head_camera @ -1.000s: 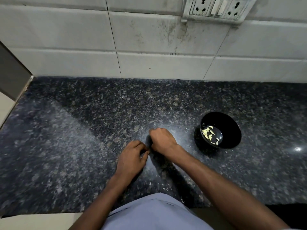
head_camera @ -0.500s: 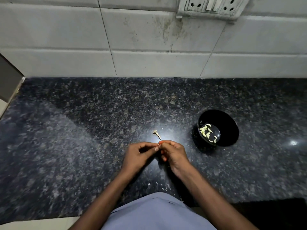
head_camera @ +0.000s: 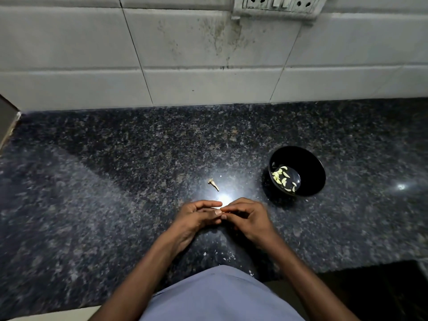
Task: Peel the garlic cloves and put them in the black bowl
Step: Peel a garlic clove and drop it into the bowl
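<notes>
left hand (head_camera: 196, 216): fingers curled, thumb and forefinger pinching at the tips | right hand (head_camera: 249, 216): fingers curled, pinching likewise | hands: fingertips touching, low over the surface | forearms: converging from below

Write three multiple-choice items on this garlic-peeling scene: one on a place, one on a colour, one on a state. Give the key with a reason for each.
1. Where does the black bowl stand relative to the hands?
A. To their right, farther back
B. To their left
C. Directly under them

2. What colour is the wall behind the countertop?
A. Red
B. White tile
C. Green

3. What are the left hand and right hand doing?
A. Lying flat on the countertop
B. Lifting the bowl
C. Meeting fingertip to fingertip on a small pale piece

Key: 1 A, the bowl sits right of the hands; 2 B, pale tiles with dark joints; 3 C, both pinch at one spot.
</notes>
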